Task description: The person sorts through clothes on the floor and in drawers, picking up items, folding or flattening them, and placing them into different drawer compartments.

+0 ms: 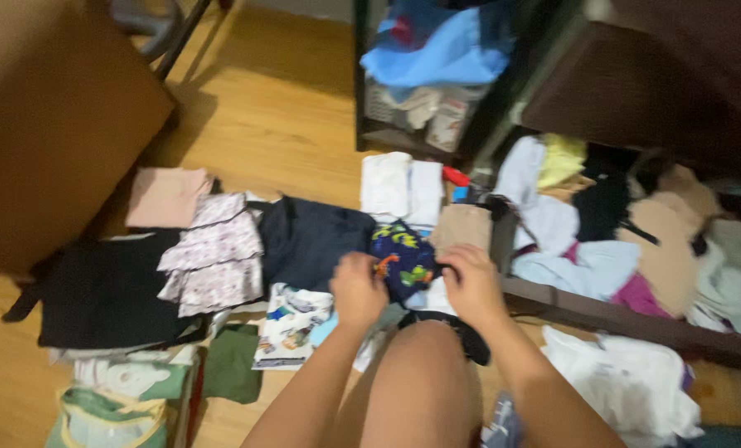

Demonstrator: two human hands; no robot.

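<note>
My left hand (359, 289) and my right hand (472, 284) both grip a small dark blue garment (401, 257) with bright printed shapes, held just above my raised knee (420, 373). A black garment (457, 328) lies under my right wrist. Folded clothes lie on the wooden floor around it: a dark navy piece (308, 241), a floral pale piece (214, 253), a pink one (167, 197), a black one (105, 290) and white folded pieces (402, 187).
An open drawer (602, 314) at the right is full of loose clothes. A dark shelf unit (370, 83) behind holds blue fabric and a basket. A brown cabinet (47, 124) stands at the left. White cloth (627, 382) lies at the lower right.
</note>
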